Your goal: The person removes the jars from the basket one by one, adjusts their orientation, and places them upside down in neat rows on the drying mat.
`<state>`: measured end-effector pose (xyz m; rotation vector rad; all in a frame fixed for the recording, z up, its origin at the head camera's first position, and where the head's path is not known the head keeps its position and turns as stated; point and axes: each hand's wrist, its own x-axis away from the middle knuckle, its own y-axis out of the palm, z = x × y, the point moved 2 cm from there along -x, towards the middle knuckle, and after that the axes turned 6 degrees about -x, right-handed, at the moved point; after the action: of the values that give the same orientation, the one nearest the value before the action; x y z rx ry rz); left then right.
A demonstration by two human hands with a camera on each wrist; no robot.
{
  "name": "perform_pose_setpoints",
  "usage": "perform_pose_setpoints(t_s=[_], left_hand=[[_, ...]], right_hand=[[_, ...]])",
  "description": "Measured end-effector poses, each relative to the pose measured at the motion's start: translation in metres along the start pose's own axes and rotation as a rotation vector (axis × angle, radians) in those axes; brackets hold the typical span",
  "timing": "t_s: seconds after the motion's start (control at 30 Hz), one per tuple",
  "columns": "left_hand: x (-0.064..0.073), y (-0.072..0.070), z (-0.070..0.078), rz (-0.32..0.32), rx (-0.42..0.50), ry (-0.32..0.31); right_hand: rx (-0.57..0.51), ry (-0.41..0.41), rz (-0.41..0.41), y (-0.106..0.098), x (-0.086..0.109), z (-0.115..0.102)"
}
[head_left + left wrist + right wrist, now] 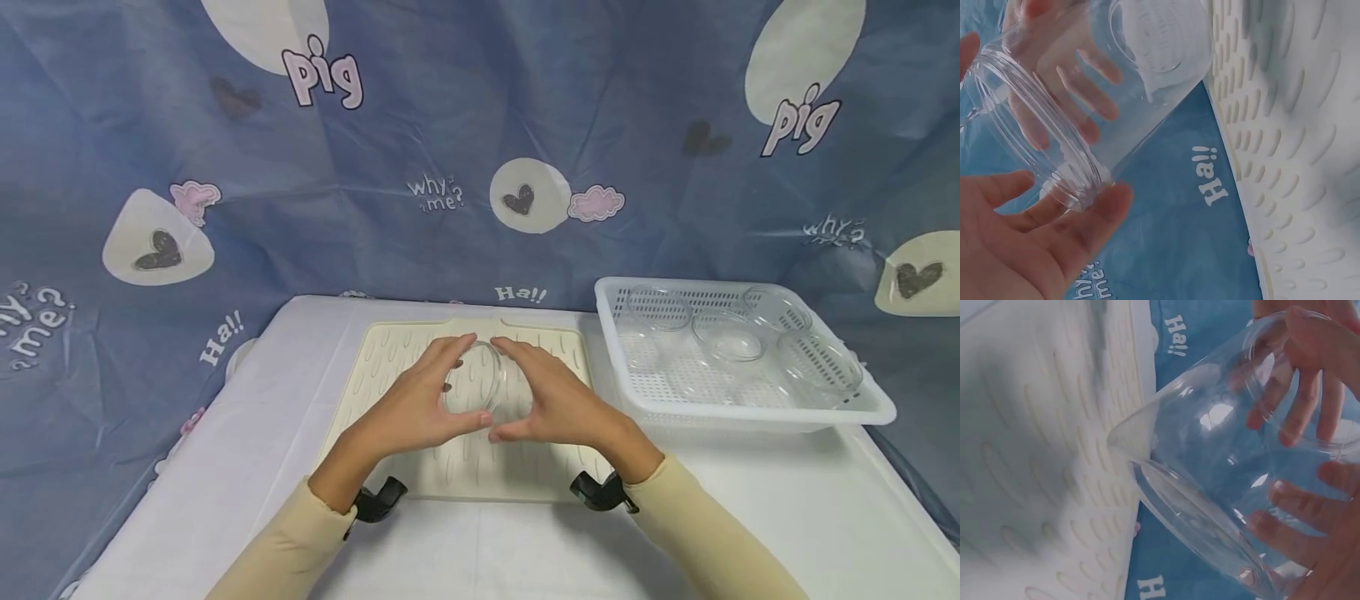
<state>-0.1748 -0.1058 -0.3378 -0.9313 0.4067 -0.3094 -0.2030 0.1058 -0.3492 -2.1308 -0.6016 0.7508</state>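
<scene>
A clear round jar (474, 375) with a thick ringed rim is held between both hands, over a cream ridged mat (558, 467). From the left, my left hand (416, 404) curves round it; in the left wrist view its thumb and fingers meet the jar's rim. On the other side my right hand (558, 396) makes a matching curve, and the right wrist view has its fingers against the clear wall. Through the jar (1135, 106), the other hand's fingers show in the left wrist view. The jar (1204, 444) lies tilted in the right wrist view.
At the right stands a white perforated basket (757, 408) holding several clear round containers (731, 337). A white cloth (247, 467) covers the table. Behind hangs a blue printed curtain (420, 250), close to the table's far edge.
</scene>
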Motion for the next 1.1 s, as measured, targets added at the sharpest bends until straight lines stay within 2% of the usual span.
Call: perform_pose_setpoints(t_s=[0.2, 0.27, 0.63, 0.93, 1.1], left_hand=[[-0.001, -0.003, 0.001, -0.013, -0.021, 0.187], [0.0, -0.004, 0.001, -0.014, -0.04, 0.227], [0.004, -0.007, 0.001, 0.024, -0.103, 0.238], [0.01, -0.016, 0.001, 0.043, -0.102, 0.244], [0.01, -0.017, 0.001, 0.044, -0.092, 0.246]], right_hand=[[-0.051, -0.004, -0.028, -0.004, 0.001, 0.0], [-0.064, -0.01, -0.041, -0.005, 0.002, 0.0], [-0.086, -0.006, -0.068, -0.004, 0.004, -0.003], [-0.116, 0.032, -0.075, -0.002, 0.007, -0.004], [-0.115, 0.037, -0.066, -0.001, 0.01, -0.002]])
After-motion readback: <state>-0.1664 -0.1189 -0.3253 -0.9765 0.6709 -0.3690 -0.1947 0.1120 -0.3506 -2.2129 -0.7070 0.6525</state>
